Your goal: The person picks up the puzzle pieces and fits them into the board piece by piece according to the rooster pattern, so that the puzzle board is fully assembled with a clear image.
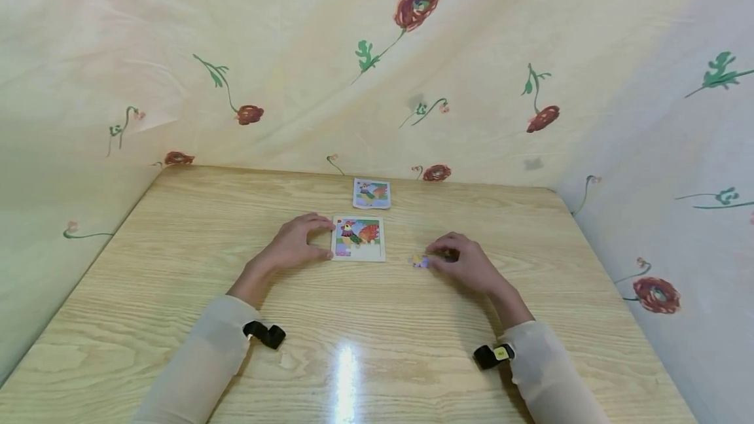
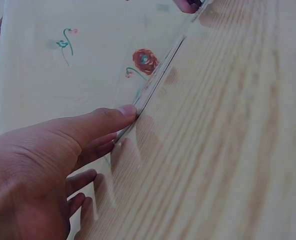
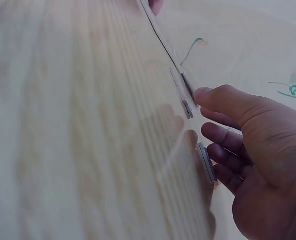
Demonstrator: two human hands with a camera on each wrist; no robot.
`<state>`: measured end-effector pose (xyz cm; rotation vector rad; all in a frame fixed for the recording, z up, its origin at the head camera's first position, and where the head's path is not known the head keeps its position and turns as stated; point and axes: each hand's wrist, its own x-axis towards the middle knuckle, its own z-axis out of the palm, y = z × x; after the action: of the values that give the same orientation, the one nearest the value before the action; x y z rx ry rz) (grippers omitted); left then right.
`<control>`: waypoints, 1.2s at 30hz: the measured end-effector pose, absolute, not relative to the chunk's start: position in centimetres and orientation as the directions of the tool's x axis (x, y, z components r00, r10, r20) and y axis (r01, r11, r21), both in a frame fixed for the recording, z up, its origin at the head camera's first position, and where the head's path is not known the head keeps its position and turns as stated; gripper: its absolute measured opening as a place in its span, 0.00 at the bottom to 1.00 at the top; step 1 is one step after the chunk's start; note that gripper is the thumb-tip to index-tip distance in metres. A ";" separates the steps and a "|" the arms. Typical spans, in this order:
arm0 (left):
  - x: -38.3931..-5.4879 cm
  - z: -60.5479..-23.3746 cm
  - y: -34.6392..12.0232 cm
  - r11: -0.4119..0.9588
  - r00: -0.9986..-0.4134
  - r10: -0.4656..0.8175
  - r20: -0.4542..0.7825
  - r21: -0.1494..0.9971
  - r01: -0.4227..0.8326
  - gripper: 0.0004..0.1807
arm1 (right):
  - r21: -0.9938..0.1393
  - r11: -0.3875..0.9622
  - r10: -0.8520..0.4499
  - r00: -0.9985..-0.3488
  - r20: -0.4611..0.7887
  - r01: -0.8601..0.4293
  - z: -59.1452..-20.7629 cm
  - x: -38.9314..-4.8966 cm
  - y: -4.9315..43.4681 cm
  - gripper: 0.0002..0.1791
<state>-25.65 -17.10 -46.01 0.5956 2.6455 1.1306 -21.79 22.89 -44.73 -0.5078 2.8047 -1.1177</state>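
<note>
A square jigsaw board (image 1: 366, 255) with a rooster picture lies on the table, a pale patch showing at its lower right. My left hand (image 1: 296, 241) touches its left edge, thumb near the lower corner and index finger near the upper one. Right of the board, my right hand (image 1: 468, 264) pinches a small jigsaw piece with thumb and index finger, close over the table. Lilac and yellow jigsaw pieces (image 1: 419, 261) show at those fingertips. In the right wrist view a small stack of pieces (image 3: 206, 163) lies beside the curled lower fingers.
Behind the board lies a card (image 1: 372, 194) with the same rooster picture. The wood-grain table (image 1: 353, 313) ends at a flowered cloth (image 1: 306, 84) at the back and sides. Black wrist cameras (image 1: 265, 334) sit on both sleeves.
</note>
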 end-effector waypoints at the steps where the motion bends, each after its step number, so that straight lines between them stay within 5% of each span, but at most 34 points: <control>1: -25.7 -46.0 -17.1 0.625 -0.898 0.439 -0.028 0.728 0.283 0.34 | -0.679 0.680 -0.333 -0.942 0.048 -0.275 -44.8 -21.8 22.9 0.11; 36: -25.6 -46.0 -17.0 0.621 -0.900 0.436 -0.019 0.730 0.286 0.34 | -0.653 0.671 -0.377 -0.920 0.106 -0.351 -44.9 -23.0 19.6 0.08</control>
<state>-25.64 -17.02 -45.96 0.5967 2.6496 1.1418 -23.03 19.57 -44.88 -0.6182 2.8372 -1.0969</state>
